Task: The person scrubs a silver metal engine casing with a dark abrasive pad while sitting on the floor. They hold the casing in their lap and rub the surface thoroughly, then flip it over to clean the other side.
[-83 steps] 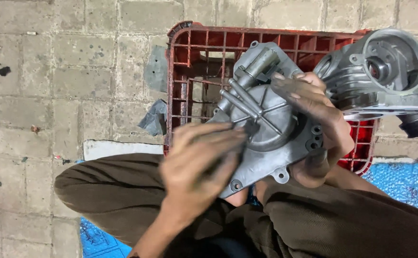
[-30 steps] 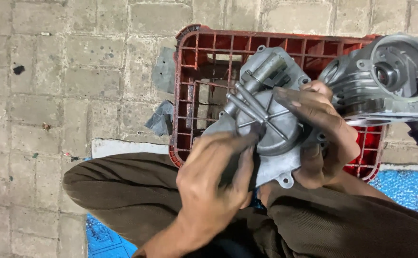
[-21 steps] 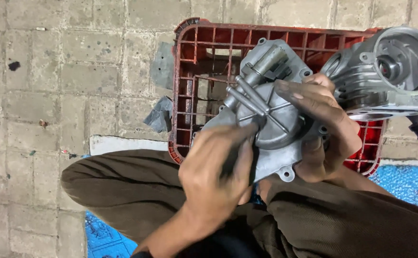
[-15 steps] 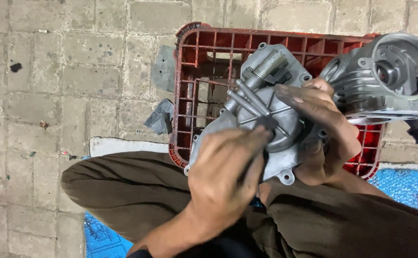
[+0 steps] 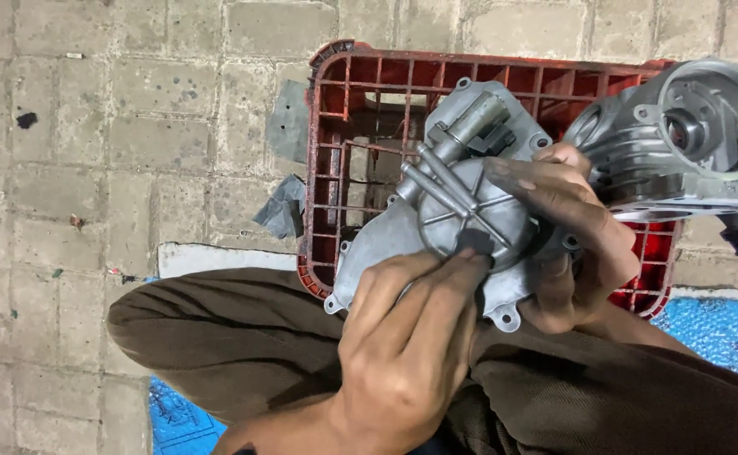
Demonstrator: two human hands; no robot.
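Paved floor (image 5: pixel 133 126) carries a red crate (image 5: pixel 335 177). Right hand (image 5: pixel 579 236) grips the metal cover (image 5: pixel 461 211); left hand (image 5: pixel 402 354) fingers press a dark pad (image 5: pixel 475 242) against it. Rubbing underway, surface partly dull.

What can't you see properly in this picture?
- Head view: the lower part of the grey metal cover is hidden under the left hand.
- The small dark piece under the left fingertips is too covered to identify.
- The right hand hides the cover's right edge.
- The grey engine part is cut off by the picture's right edge.
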